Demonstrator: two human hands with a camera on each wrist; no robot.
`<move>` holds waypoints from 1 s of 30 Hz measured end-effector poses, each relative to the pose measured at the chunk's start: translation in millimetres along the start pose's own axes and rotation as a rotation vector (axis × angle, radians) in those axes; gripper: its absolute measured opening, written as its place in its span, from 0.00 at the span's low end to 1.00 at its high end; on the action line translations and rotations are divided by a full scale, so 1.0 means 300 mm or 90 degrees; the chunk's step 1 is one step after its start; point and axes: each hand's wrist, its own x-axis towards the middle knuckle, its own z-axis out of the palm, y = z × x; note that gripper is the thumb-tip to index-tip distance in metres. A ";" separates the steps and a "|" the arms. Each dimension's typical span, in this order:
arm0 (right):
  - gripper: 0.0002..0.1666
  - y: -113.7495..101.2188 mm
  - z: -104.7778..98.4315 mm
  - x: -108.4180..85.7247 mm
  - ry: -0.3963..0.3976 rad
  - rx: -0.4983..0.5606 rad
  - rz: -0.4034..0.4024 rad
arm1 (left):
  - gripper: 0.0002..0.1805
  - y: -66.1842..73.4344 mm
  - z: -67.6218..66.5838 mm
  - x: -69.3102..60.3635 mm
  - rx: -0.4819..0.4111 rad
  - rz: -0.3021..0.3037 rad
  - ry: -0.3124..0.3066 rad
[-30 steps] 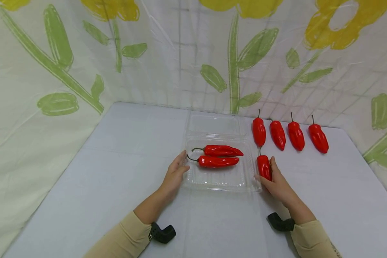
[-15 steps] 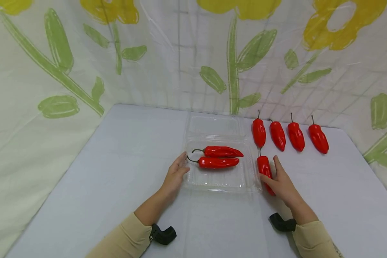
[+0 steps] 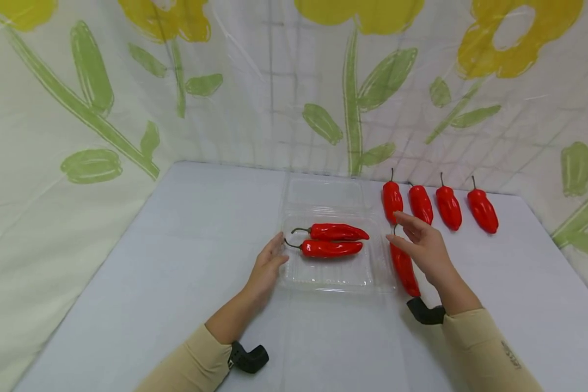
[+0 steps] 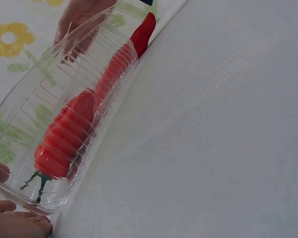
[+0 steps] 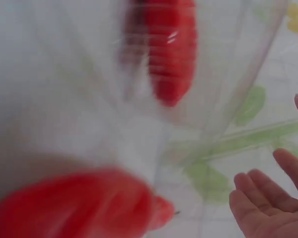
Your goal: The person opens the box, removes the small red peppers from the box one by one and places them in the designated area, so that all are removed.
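Observation:
In the head view, a clear plastic container (image 3: 340,277) lies with its lid folded back. A red chili pepper (image 3: 339,232) and a second red chili pepper (image 3: 330,249) lie side by side in it, stems to the left. My left hand (image 3: 263,272) holds the container's left edge; the left wrist view has the rim between thumb and fingers. My right hand (image 3: 428,253) hovers with relaxed fingers over the stem end of a third chili pepper (image 3: 405,275), beside the container's right edge. That hand holds nothing, and it partly hides this pepper.
Several more red chili peppers (image 3: 449,208) stand in a row at the back right of the white table (image 3: 201,218), stems toward the flowered cloth (image 3: 255,81) behind. A black wrist device (image 3: 249,357) sits on each arm.
My right hand has let go of the pepper beside the container and moved up and away toward its stem end. The left hand and the container have stayed in place.

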 end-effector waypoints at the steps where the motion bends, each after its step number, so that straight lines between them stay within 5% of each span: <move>1: 0.39 -0.016 0.006 0.007 -0.002 0.006 -0.004 | 0.32 0.000 0.000 0.000 -0.001 0.000 0.000; 11: 0.36 -0.132 0.032 0.057 -0.007 0.035 -0.015 | 0.32 0.005 0.004 -0.001 -0.002 -0.007 0.004; 18: 0.38 -0.116 0.017 0.055 -0.055 -0.006 0.007 | 0.32 0.000 0.006 0.000 -0.003 -0.001 -0.004; 30: 0.38 -0.115 -0.035 0.059 -0.063 -0.054 0.006 | 0.32 0.000 0.000 0.000 0.004 -0.017 0.004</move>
